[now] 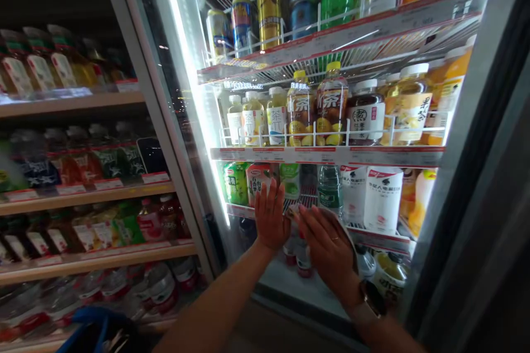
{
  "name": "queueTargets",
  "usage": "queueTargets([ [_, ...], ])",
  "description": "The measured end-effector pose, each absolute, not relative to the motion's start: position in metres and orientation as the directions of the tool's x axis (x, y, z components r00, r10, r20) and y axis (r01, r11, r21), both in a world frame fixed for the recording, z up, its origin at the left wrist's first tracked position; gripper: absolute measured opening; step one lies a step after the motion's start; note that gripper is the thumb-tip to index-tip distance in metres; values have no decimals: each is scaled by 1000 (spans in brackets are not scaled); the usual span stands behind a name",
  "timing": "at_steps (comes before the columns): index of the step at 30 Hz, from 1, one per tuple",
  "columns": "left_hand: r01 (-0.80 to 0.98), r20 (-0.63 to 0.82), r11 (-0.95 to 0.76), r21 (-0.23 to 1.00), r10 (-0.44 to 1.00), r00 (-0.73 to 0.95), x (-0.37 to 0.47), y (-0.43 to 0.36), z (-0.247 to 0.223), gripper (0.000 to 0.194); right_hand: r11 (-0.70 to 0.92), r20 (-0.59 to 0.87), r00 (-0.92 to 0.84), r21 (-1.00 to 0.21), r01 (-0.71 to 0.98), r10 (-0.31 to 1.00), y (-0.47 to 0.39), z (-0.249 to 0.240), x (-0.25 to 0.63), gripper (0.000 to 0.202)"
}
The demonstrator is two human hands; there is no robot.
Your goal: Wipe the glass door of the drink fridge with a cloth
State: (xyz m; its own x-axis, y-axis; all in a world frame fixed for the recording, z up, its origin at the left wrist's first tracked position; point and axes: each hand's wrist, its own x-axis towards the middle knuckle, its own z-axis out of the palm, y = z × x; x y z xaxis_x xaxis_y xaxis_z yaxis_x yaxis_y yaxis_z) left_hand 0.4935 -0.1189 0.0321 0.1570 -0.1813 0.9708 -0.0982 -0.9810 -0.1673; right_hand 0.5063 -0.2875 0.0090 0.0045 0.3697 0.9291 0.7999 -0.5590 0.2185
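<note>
My left hand (271, 218) is raised in front of the lit cooler's lower shelves, with its fingers stretched upward, slightly apart, and nothing visible in it. Just to its right, my right hand (331, 245) has its fingers pressed together and pointing up-left, near my left thumb. A thin, pale curved edge (346, 231) shows behind the right hand's knuckles; most of that thing is hidden. Beyond the hands are a green can (236, 183), a red-labelled drink (259, 176) and a green-tinted bottle (330, 190). Neither hand visibly touches these drinks.
Cooler shelves hold tea bottles (300, 113), cans (269, 16) and white packs (383, 198). A dark door frame (482, 138) stands at the right. Wooden shelves (83, 197) with bottles fill the left, and a blue-edged item (93, 317) is at the lower left.
</note>
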Motion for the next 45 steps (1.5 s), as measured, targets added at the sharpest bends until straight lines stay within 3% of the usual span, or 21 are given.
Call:
queueTargets([
  [6,-114,970,-981,-160,-177,169,493,-118,33,59,-486,861,-14,300,821,508,-301,-29,502,54],
  [10,-102,968,-981,-162,-178,178,492,-119,33,61,-466,833,-24,332,820,552,-310,-26,503,53],
  [13,-100,968,-981,-167,-182,175,492,-120,34,61,-528,883,-2,283,801,469,-312,-5,505,51],
  [18,-98,970,-982,-159,-174,172,492,-121,33,60,-641,976,35,113,760,213,-311,40,507,45],
  [21,-92,970,-982,-168,-181,160,493,-121,33,59,-641,983,2,117,759,182,-309,66,509,49],
  [27,-100,974,-982,-160,-174,142,495,-118,32,60,-634,954,-73,249,732,290,-300,90,516,58],
  [32,-121,976,-979,-167,-181,118,496,-118,34,58,-558,839,-77,423,714,538,-297,52,515,56],
  [39,-169,982,-976,-138,-157,104,497,-118,34,58,-484,706,-63,545,685,705,-311,0,514,55],
  [45,-150,980,-977,-154,-170,101,497,-118,36,58,-418,634,-141,643,641,760,-319,45,512,45],
])
